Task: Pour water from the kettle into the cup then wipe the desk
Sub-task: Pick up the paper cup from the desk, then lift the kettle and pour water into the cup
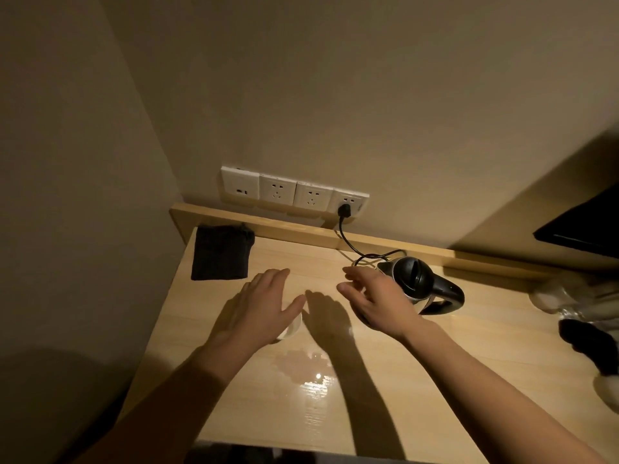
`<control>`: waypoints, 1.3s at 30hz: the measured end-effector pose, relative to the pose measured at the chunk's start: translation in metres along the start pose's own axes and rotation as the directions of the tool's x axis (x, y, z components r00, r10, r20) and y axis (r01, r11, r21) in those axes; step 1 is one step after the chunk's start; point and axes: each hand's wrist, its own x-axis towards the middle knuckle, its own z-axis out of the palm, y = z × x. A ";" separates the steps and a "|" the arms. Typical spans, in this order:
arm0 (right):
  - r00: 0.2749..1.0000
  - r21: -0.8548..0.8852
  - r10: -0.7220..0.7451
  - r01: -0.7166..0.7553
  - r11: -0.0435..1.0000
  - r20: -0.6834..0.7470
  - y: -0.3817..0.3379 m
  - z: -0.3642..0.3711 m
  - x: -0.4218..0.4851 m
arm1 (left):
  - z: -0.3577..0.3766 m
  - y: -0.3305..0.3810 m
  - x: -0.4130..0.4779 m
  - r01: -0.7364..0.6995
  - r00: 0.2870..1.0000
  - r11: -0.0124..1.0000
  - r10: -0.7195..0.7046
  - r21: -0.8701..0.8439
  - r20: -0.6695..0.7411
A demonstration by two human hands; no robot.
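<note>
Above desk (435, 380): both hands empty, cup (290, 329), kettle (415, 283) beneath.

— What sits where on your desk (418, 380)?
— Folded cloth (221, 252) upper left, at the back ledge. Kettle (418, 284) right of centre; its cord (348, 241) runs up to the wall sockets (293, 194) behind.
— The cup (292, 328)?
— Centre frame, mostly under your left hand (258, 306); your right hand (378, 299) just left of the kettle.
</note>
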 end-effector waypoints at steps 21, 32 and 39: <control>0.996 0.238 -0.081 0.069 0.969 0.044 0.194 -0.075 -0.022 | 0.174 0.175 0.037 0.158 0.959 0.776 -0.269 -0.610 -0.093; 0.997 0.434 -0.070 0.070 0.898 -0.017 0.212 -0.064 -0.020 | 0.180 0.187 0.033 0.163 0.952 0.687 -0.297 -0.708 -0.070; 0.991 0.461 -0.136 0.115 0.880 0.013 0.194 -0.072 -0.009 | 0.171 0.179 0.018 0.170 0.929 0.629 -0.359 -0.758 -0.090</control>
